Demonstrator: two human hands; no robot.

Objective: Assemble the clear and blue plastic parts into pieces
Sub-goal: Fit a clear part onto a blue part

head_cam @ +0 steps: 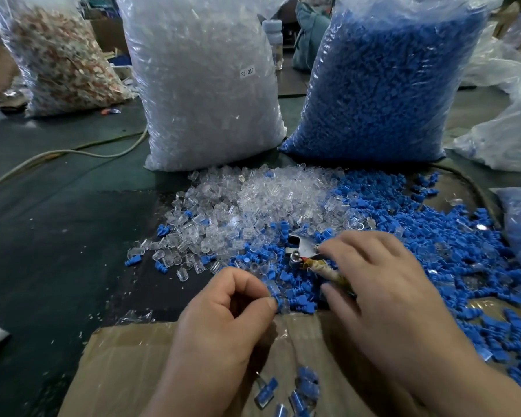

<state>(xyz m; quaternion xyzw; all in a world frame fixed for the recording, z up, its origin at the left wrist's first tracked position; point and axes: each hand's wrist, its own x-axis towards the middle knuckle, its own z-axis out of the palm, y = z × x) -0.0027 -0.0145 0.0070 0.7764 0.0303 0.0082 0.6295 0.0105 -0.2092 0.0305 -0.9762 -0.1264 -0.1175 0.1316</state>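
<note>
The left hand (223, 311) pinches a blue part (279, 301) between thumb and forefinger. Clear parts (253, 200) and blue parts (433, 236) lie heaped just beyond the pinch. The right hand (382, 281) covers a metal tool (301, 251); whether it grips the tool cannot be determined.

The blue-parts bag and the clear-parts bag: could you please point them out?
Blue-parts bag (385, 85): head view, front face.
Clear-parts bag (205, 94): head view, front face.
</note>
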